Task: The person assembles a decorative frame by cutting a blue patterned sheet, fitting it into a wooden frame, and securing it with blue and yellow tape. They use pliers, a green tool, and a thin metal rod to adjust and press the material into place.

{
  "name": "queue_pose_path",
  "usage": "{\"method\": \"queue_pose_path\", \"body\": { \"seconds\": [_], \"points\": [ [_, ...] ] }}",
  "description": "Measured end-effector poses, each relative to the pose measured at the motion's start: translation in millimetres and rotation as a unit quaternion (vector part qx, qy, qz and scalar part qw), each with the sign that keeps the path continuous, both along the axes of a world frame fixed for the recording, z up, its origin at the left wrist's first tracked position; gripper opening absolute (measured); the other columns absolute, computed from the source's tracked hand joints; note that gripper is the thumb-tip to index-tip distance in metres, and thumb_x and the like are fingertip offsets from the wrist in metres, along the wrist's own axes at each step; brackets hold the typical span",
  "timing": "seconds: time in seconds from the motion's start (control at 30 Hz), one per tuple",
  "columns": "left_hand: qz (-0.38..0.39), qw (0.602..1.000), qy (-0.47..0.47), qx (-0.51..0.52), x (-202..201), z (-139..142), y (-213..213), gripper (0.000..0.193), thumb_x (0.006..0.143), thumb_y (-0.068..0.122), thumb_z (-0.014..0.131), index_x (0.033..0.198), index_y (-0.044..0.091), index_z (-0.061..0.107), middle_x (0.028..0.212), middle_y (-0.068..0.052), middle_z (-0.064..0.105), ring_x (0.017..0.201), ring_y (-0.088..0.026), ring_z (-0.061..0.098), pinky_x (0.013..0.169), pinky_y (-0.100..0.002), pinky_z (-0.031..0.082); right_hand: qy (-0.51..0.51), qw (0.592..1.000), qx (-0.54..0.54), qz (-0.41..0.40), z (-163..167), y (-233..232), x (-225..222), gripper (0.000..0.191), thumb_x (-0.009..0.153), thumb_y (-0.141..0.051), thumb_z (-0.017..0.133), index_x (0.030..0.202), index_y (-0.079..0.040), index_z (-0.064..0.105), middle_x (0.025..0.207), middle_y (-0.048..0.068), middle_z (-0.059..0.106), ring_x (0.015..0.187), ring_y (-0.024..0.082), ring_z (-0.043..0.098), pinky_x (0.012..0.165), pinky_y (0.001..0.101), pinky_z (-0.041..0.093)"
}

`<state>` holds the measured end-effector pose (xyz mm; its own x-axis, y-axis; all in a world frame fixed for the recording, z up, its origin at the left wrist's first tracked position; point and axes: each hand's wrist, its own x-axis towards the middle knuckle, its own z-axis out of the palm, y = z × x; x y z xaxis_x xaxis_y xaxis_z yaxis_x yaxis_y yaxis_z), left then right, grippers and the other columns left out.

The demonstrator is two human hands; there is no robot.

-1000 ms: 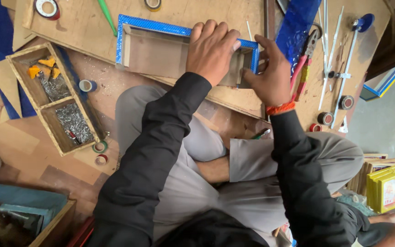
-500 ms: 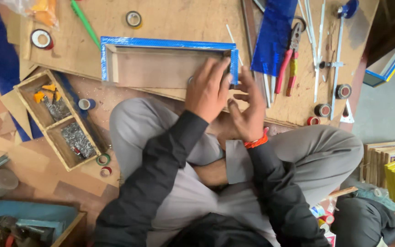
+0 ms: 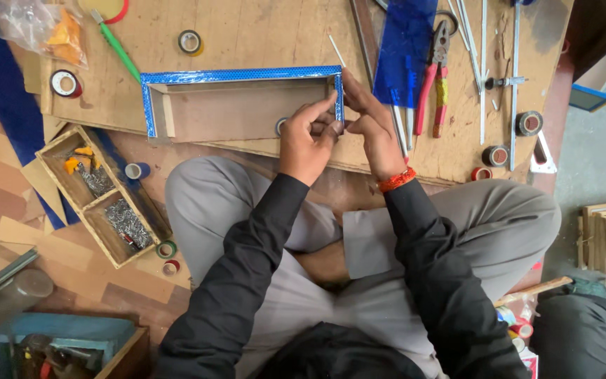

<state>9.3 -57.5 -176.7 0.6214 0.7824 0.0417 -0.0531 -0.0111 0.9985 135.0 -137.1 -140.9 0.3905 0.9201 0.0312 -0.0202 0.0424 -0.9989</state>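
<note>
A shallow wooden frame edged with shiny blue tape (image 3: 240, 75) lies on a plywood board (image 3: 261, 35) in front of my crossed legs. My left hand (image 3: 308, 140) sits at the frame's near right corner, fingers pinched together over a small tape roll (image 3: 280, 125) that is mostly hidden. My right hand (image 3: 372, 126) is beside it, fingertips touching the frame's right blue edge and meeting the left fingers. An orange band circles my right wrist. What the fingers pinch is too small to tell.
Red-handled pliers (image 3: 435, 77), a blue sheet (image 3: 405, 49), metal rods and tape rolls (image 3: 529, 123) lie right of the frame. A green pen (image 3: 116, 43) and tape rolls (image 3: 64, 83) lie left. A two-part wooden box of nails (image 3: 99, 193) stands at my left knee.
Both hands slid down off the frame's far right corner to its near right corner. The view shifted, so the frame now sits lower and more central.
</note>
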Motion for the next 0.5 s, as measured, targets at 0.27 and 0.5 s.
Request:
{"method": "queue_pose_path", "body": {
  "seconds": [0.27, 0.5],
  "points": [
    [0.003, 0.998, -0.031, -0.049, 1, -1, -5, 0.048, 0.096, -0.007, 0.068, 0.143, 0.002, 0.061, 0.095, -0.005, 0.07, 0.081, -0.008, 0.07, 0.075, -0.024, 0.061, 0.058, 0.996, -0.051, -0.041, -8, -58, -37, 0.073, 0.084, -0.005, 0.046, 0.156, 0.003, 0.045, 0.158, 0.017, 0.051, 0.147, 0.025, 0.048, 0.115, 0.0381, 0.043],
    [0.093, 0.927, 0.133, 0.337, -9, 34, 4, 0.054, 0.091, 0.001, 0.069, 0.143, 0.007, 0.057, 0.134, -0.013, 0.059, 0.117, -0.029, 0.062, 0.101, -0.042, 0.05, -0.086, 0.992, -0.041, -0.086, -6, -19, -4, 0.051, 0.101, -0.003, 0.061, 0.151, 0.004, 0.053, 0.144, 0.016, 0.062, 0.116, 0.017, 0.067, 0.097, 0.0313, 0.056]
  ]
}}
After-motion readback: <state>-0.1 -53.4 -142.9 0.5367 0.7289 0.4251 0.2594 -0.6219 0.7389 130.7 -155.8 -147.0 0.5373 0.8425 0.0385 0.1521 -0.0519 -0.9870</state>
